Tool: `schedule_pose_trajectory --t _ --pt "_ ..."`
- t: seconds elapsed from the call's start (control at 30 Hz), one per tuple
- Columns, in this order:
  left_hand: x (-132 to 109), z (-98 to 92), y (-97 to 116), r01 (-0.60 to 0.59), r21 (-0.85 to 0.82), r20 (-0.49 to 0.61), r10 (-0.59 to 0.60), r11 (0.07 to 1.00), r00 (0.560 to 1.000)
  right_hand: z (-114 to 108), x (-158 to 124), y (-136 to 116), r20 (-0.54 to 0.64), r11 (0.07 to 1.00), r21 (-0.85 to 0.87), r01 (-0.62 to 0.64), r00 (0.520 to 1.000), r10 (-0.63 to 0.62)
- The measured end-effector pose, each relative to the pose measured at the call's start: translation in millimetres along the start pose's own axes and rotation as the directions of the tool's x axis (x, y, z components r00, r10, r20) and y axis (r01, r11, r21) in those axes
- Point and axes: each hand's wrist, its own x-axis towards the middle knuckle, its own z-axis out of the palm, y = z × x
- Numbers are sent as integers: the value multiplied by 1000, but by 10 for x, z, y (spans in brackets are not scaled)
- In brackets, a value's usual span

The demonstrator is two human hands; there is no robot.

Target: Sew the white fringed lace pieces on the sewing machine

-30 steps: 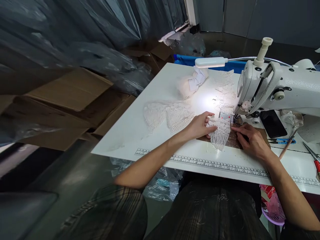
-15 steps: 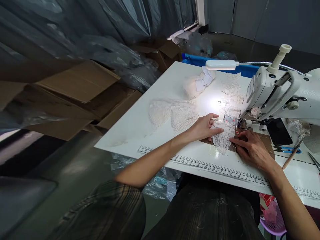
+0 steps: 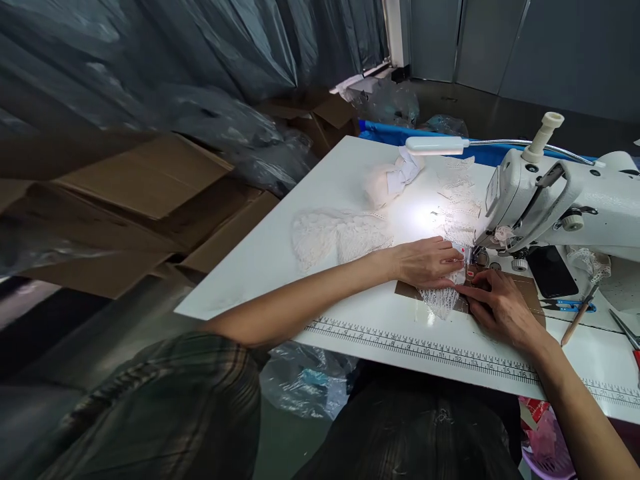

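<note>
A piece of white lace [image 3: 440,303] lies on the brown plate [image 3: 403,291] in front of the sewing machine's needle area [image 3: 471,257]. My left hand [image 3: 427,262] covers its upper part, fingers pressed together on the lace close to the presser foot. At the lace's right edge, my right hand [image 3: 500,303] has thumb and index finger closed on the margin, their tips near my left fingers. The sewing machine [image 3: 555,193] stands just beyond the right hand. Part of the lace is hidden under my left hand.
More lace pieces [image 3: 340,233] lie on the white table [image 3: 260,267], with a pale fabric bundle [image 3: 387,183] behind. A lamp [image 3: 435,145] hangs above. On the right are a phone [image 3: 553,271], blue snips [image 3: 570,305] and scissors [image 3: 627,330]. Cardboard boxes [image 3: 145,177] stand left.
My left hand has moved right, toward the needle, and now covers the upper lace; its fingers have come together. My right hand stays at the lace's right edge. The view has shifted slightly.
</note>
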Motion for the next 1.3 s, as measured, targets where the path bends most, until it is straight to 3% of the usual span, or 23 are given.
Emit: schedule_pose_trajectory --t 0.2,0.37,0.63,0.83,1.1,1.3 --pt "16 -12 -27 16 -32 104 -13 999 994 -3 -3 -4 2 1000 7 -20 1000 20" --pt "8 -12 -19 50 -41 128 -44 998 991 -2 -2 -18 -5 1000 8 -9 1000 9" --pt "85 55 114 49 278 47 -65 959 997 -45 1 17 -64 995 -98 22 998 -28" --pt "110 135 152 133 270 6 -140 954 990 -28 -14 66 -103 998 -66 -4 995 -3" --pt "98 140 149 104 325 35 -122 940 992 -28 -4 85 -106 999 -37 10 994 -14" --pt "78 149 127 116 297 -20 -116 948 993 -25 -7 78 -112 1000 -27 1 994 -4"
